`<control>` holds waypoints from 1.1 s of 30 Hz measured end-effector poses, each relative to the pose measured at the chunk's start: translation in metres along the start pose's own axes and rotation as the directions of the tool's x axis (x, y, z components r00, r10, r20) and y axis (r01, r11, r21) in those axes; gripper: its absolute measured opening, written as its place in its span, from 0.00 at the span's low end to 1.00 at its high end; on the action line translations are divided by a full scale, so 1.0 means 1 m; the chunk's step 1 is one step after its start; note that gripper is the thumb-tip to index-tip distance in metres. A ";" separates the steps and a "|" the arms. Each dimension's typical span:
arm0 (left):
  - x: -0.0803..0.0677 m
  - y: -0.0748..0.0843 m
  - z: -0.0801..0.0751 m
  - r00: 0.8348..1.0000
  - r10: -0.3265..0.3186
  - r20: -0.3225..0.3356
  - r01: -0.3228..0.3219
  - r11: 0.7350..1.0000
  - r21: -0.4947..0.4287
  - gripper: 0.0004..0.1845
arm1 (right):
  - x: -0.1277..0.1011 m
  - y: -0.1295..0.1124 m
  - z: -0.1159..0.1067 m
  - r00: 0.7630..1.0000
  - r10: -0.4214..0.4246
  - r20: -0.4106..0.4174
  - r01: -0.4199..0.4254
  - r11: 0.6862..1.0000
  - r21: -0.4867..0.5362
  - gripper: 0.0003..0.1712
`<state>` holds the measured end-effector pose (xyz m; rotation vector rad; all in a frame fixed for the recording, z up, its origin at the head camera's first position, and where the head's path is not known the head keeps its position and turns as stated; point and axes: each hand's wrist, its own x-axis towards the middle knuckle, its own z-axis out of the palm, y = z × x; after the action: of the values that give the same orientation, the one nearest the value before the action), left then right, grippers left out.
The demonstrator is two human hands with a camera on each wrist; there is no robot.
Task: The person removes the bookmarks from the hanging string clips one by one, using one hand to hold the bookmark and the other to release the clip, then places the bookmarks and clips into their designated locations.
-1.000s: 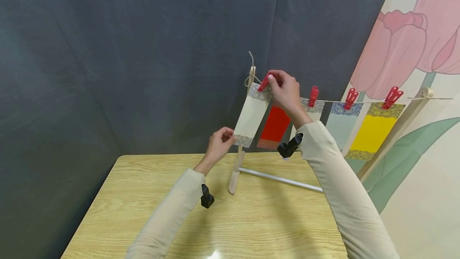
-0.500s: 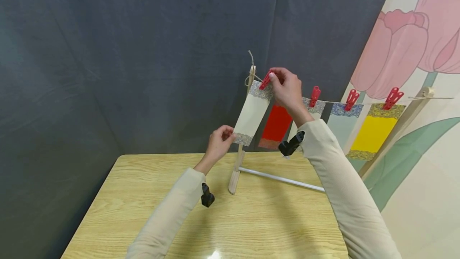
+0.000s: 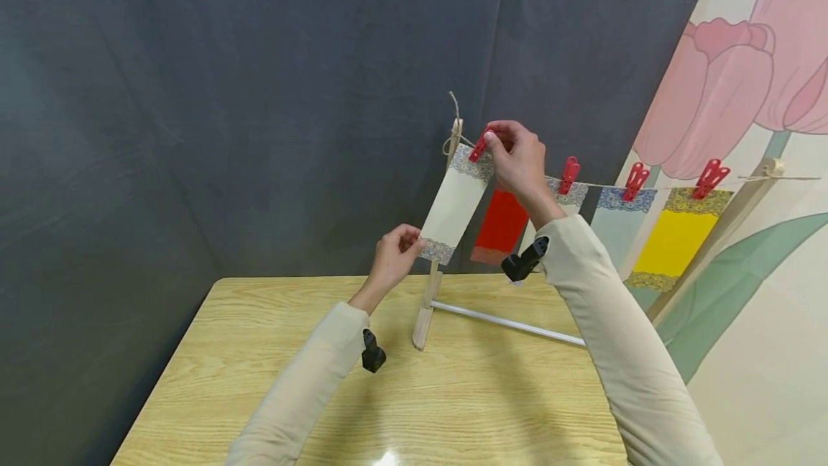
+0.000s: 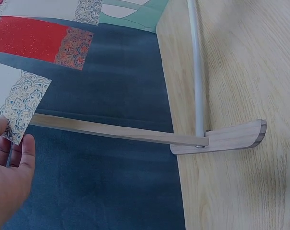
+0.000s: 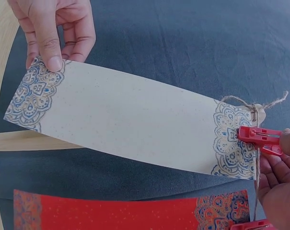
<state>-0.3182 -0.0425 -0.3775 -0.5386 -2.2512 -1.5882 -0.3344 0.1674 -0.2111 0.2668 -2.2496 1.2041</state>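
A cream paper card [image 3: 456, 203] with blue lace-pattern ends hangs at the left end of a twine line. My left hand [image 3: 392, 259] pinches its lower patterned corner between thumb and fingers, as the left wrist view also shows. At the card's top edge, my right hand [image 3: 520, 160] pinches the handles of a red clothespin [image 5: 260, 137]. In the right wrist view the clothespin's tip lies over the card's edge at the twine [image 5: 257, 167]. Just to the right hangs a red card [image 3: 501, 225], partly behind my right hand.
A wooden post [image 4: 121, 129] stands on a foot joined to a white rod [image 3: 511, 323] along the wooden table [image 3: 291, 380]. Farther right, a pale blue card [image 3: 619, 225] and a yellow card [image 3: 675, 239] hang under red clothespins. A dark cloth [image 3: 259, 92] covers the back.
The right hand and the clothespin have risen slightly, and the card's top has shifted a little up and right. The left hand keeps its pinch and has barely moved.
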 end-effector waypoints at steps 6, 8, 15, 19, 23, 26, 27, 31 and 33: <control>0.000 -0.001 0.001 1.000 -0.008 0.001 0.008 1.000 -0.021 0.05 | -0.001 -0.001 0.001 1.000 -0.003 -0.021 0.003 1.000 0.003 0.15; 0.000 -0.001 0.001 1.000 -0.012 0.004 0.012 1.000 -0.028 0.04 | 0.000 -0.001 0.002 0.999 -0.013 -0.032 0.013 1.000 -0.002 0.14; -0.001 0.001 -0.001 1.000 -0.019 0.011 0.019 0.999 -0.033 0.04 | 0.000 -0.002 0.002 0.998 -0.023 -0.065 0.022 1.000 -0.005 0.14; -0.003 0.002 -0.004 1.000 -0.019 0.019 0.019 0.999 -0.030 0.04 | 0.000 -0.003 0.002 0.996 -0.038 -0.084 0.037 0.999 -0.009 0.14; -0.004 0.003 -0.006 1.000 -0.018 0.023 0.019 0.999 -0.031 0.04 | 0.000 -0.004 0.002 0.992 -0.053 -0.114 0.053 0.999 -0.008 0.13; -0.005 0.003 -0.007 0.999 -0.024 0.021 0.025 0.999 -0.026 0.04 | 0.000 -0.006 0.003 0.989 -0.056 -0.136 0.056 0.998 -0.002 0.12; -0.005 0.002 -0.007 0.999 -0.026 0.019 0.027 0.999 -0.024 0.04 | 0.000 -0.006 0.003 0.988 -0.056 -0.144 0.056 0.998 -0.001 0.12; -0.006 0.001 -0.008 0.999 -0.030 0.019 0.030 0.999 -0.024 0.04 | 0.001 -0.008 0.003 0.981 -0.062 -0.183 0.065 0.998 0.009 0.11; -0.007 0.000 -0.009 0.999 -0.030 0.019 0.030 0.999 -0.025 0.04 | 0.001 -0.009 0.003 0.978 -0.066 -0.198 0.070 0.997 0.014 0.11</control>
<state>-0.3120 -0.0518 -0.3780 -0.5312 -2.2660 -1.6346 -0.3323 0.1601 -0.2055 0.2200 -2.0415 1.1655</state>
